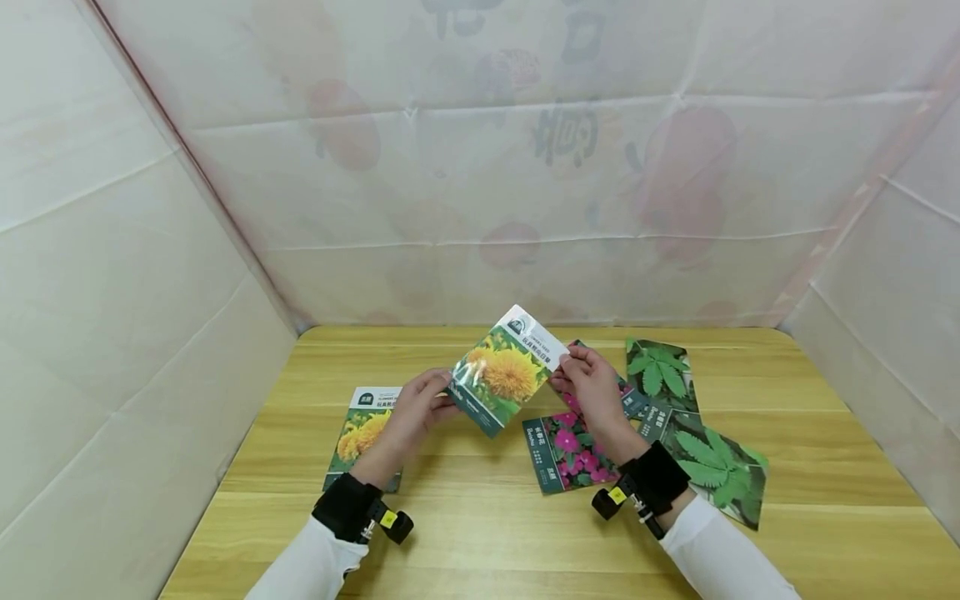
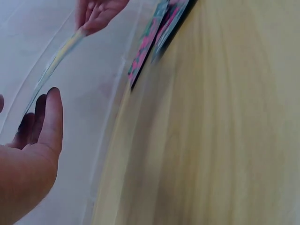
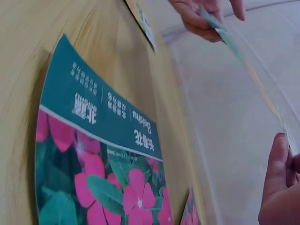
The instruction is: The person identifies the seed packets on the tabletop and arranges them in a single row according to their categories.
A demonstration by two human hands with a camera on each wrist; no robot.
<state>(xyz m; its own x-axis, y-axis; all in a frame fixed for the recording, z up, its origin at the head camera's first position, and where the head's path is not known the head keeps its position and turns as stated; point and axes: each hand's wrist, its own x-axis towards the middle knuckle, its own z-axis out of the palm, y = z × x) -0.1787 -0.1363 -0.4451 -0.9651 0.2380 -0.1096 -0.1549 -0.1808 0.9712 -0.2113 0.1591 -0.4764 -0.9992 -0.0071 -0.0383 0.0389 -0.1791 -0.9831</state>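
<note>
Both hands hold a yellow-flowered seed packet [image 1: 504,375] tilted up above the wooden table. My right hand [image 1: 596,396] pinches its upper right corner between thumb and fingers. At the lower left corner, my left hand [image 1: 415,408] has the packet between thumb and fingers. From the left wrist, the packet [image 2: 56,58] appears nearly edge-on and slightly bowed. A second yellow-flowered packet [image 1: 348,442] lies under the left forearm, partly hidden. Beneath the right hand lies a pink-flowered packet [image 1: 562,450], its dark green label showing large in the right wrist view.
Another pink-flowered packet [image 1: 626,400] lies farther back, mostly covered by the right hand. To the right are two green-leaf packets, one at the back [image 1: 660,371] and one nearer [image 1: 723,471], overlapping. Pale fabric walls [image 1: 450,200] enclose the table [image 1: 480,533] at the back and sides.
</note>
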